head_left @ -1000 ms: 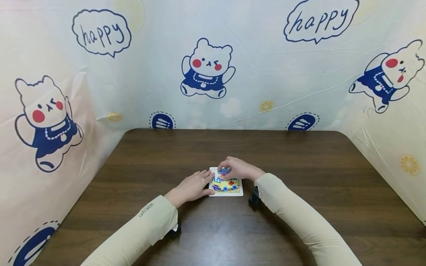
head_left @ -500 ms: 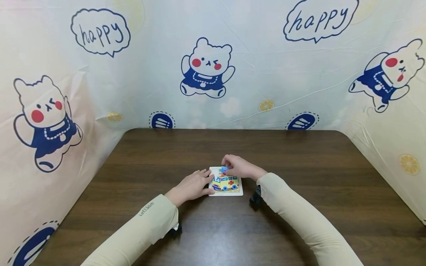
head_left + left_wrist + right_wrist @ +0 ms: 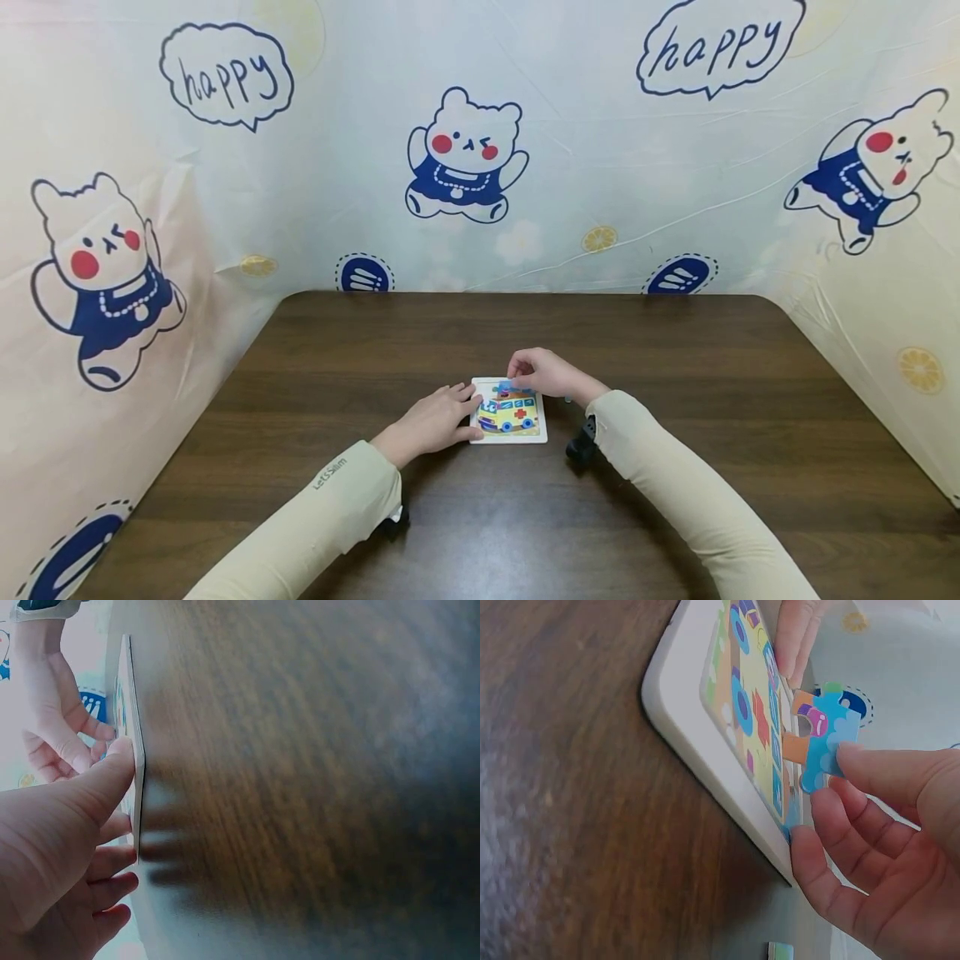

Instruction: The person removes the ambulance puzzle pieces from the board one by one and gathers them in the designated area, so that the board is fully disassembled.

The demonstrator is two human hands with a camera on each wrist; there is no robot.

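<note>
A white-framed jigsaw puzzle board (image 3: 510,441) lies on the table, its picture a yellow ambulance with a red cross. My left hand (image 3: 431,423) rests at the board's left edge, its thumb and fingertips touching the frame. In the right wrist view, my right hand (image 3: 900,847) pinches a blue puzzle piece (image 3: 832,742) with orange and pink parts between thumb and fingers. That piece is tilted up over the far part of the board. Fingers of the right hand partly cover the board's upper right corner in the head view.
Another small puzzle piece (image 3: 781,951) lies on the table just right of the board. The brown wooden table (image 3: 480,517) reaches back to a cartoon-printed cloth (image 3: 577,183) that hangs behind and at both sides.
My right hand has shifted slightly to the right over the board's upper part, still pinching the blue puzzle piece. The left hand stays in place on the board's edge.
</note>
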